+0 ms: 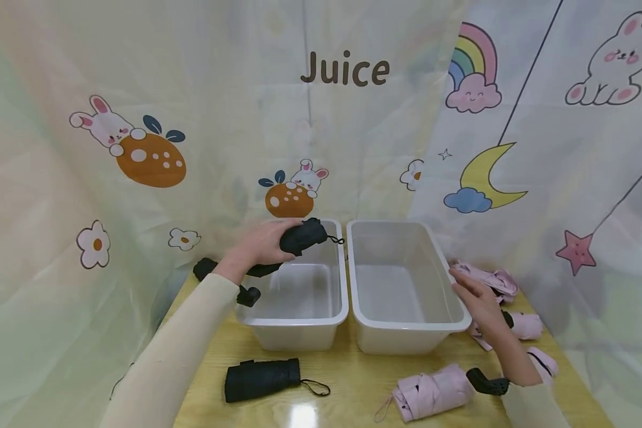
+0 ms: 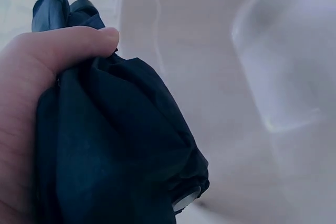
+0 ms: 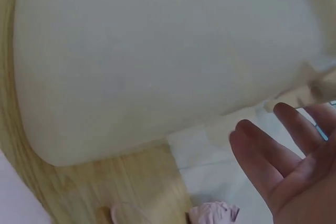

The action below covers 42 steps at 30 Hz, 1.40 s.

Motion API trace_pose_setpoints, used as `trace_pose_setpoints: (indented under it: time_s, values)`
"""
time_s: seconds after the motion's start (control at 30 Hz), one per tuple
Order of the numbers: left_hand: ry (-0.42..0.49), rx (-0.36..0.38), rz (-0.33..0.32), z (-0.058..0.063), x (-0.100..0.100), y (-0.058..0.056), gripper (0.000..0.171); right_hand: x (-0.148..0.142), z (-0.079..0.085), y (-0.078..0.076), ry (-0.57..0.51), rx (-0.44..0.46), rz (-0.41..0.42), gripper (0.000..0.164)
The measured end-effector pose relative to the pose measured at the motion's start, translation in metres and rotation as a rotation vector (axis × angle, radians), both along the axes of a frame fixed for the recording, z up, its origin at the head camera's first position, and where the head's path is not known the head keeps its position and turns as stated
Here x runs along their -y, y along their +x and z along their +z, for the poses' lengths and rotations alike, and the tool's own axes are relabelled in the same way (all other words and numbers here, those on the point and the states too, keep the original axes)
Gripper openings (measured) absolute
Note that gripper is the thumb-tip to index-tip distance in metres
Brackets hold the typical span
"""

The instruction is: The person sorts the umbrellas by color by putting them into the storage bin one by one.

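Observation:
My left hand (image 1: 267, 242) grips a folded black umbrella (image 1: 304, 236) above the left white bin (image 1: 299, 323). In the left wrist view the thumb lies across the umbrella's dark cloth (image 2: 115, 129), and a wrist loop hangs from one end. Inside that bin, the visible floor is bare. Beside the right rim of the right white bin (image 1: 412, 326) is my right hand (image 1: 480, 303), fingers extended and holding nothing. The right wrist view shows these loose fingers next to the bin's outer wall (image 3: 131, 66); whether they touch it I cannot tell.
On the wooden table, a folded black umbrella (image 1: 262, 380) lies before the left bin and a pink umbrella (image 1: 433, 392) before the right one. More pink umbrellas (image 1: 526, 326) lie right of the bins. A black bundle (image 1: 204, 268) sits at the left. Printed curtain hangs behind.

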<state>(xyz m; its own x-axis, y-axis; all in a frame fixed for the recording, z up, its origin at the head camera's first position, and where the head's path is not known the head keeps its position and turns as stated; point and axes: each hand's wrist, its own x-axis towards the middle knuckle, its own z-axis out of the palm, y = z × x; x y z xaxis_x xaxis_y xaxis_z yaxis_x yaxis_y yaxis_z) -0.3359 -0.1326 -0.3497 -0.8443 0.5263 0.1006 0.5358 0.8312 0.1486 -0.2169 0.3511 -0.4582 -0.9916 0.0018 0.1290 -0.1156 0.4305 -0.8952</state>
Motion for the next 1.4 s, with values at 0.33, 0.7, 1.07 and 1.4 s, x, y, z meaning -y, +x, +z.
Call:
trace_pose_setpoints:
  time_s: [0.33, 0.7, 1.07, 1.4]
  values:
    - [0.031, 0.073, 0.074, -0.03, -0.008, -0.011, 0.079, 0.008, -0.007, 0.003, -0.108, -0.051, -0.008, 0.053]
    - [0.049, 0.132, 0.139, -0.05, -0.022, -0.023, 0.076, 0.003, -0.005, 0.001, -0.181, -0.033, -0.009, 0.052]
    - [-0.043, 0.212, 0.11, -0.083, -0.025, -0.041, 0.076, 0.007, -0.006, 0.004, -0.159, -0.008, -0.012, 0.055]
    - [-0.112, 0.175, 0.013, -0.103, -0.029, -0.067, 0.077, 0.006, -0.011, 0.003, -0.181, -0.039, 0.006, 0.052]
